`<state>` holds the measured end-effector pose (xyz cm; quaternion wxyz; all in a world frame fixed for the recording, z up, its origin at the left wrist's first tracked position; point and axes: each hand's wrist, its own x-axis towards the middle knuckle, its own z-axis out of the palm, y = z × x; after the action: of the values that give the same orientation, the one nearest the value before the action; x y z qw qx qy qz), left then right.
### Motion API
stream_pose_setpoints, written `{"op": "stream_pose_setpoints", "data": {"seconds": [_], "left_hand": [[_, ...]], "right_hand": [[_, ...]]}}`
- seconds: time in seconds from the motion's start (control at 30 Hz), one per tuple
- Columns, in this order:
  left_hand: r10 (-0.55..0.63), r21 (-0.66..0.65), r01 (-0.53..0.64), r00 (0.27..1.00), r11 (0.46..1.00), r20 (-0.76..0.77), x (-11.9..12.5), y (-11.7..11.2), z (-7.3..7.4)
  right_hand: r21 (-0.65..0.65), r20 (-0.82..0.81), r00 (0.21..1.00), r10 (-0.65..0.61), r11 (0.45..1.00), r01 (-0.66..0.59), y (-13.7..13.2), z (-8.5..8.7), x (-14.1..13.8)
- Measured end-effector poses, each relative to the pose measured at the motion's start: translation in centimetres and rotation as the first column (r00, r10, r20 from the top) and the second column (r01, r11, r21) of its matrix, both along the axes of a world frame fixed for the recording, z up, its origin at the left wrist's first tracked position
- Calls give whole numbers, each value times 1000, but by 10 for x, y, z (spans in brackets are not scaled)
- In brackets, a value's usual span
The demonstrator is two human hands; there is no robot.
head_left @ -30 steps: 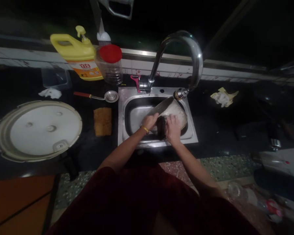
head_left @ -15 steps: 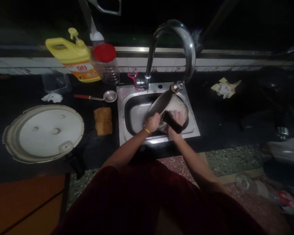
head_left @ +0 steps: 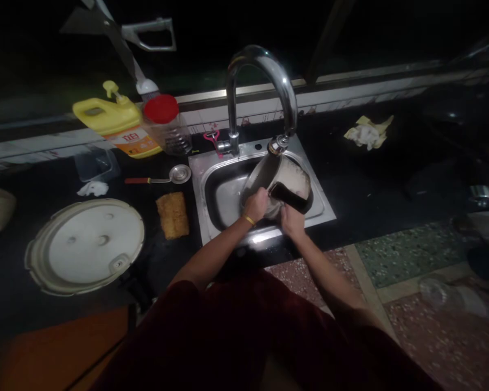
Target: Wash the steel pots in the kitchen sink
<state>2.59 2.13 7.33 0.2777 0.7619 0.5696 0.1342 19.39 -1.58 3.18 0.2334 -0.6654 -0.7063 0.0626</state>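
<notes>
A metal cooking pot (head_left: 294,176) with a black handle (head_left: 290,197) is tilted in the steel sink (head_left: 228,190), under the faucet (head_left: 277,144). My left hand (head_left: 256,205) is closed on the near left part of the pot, a yellow band at its wrist. My right hand (head_left: 293,220) grips the pot from beneath, just below the black handle; its fingertips are partly hidden. Left of the sink lie a brown scouring sponge (head_left: 173,215), a skimmer ladle (head_left: 180,174) with a red-brown handle, and a large pressure cooker lid (head_left: 79,239) turned underside up.
Behind the lid stand a yellow detergent jug (head_left: 124,130), a clear jar (head_left: 167,130) with a red cap and a clear plastic tray (head_left: 98,163). A pink peeler (head_left: 212,138) lies by the faucet base. Crumpled paper (head_left: 367,134) sits on the right counter (head_left: 334,157).
The view has turned and shifted. Both hands still hold the tilted pot. Pinkish fingers showing at the pot's light inside have gone, and my right hand is now below the handle.
</notes>
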Motion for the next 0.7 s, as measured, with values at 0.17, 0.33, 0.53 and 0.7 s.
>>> {"op": "stream_pose_setpoints", "data": {"seconds": [0.17,0.33,0.53,0.7], "left_hand": [[-43,-19,41,996,999,-77,1,5,5],[-66,-60,59,991,996,-113,1,6,12],[-22,-82,4,975,997,-220,4,9,19],[12,-92,-34,974,995,-225,7,8,24]], "right_hand": [[-3,-97,988,-118,993,119,59,20,19],[71,-39,997,-61,995,64,8,5,4],[38,-39,996,-74,996,76,23,12,7],[136,-94,995,-25,990,38,-11,2,-1]]}}
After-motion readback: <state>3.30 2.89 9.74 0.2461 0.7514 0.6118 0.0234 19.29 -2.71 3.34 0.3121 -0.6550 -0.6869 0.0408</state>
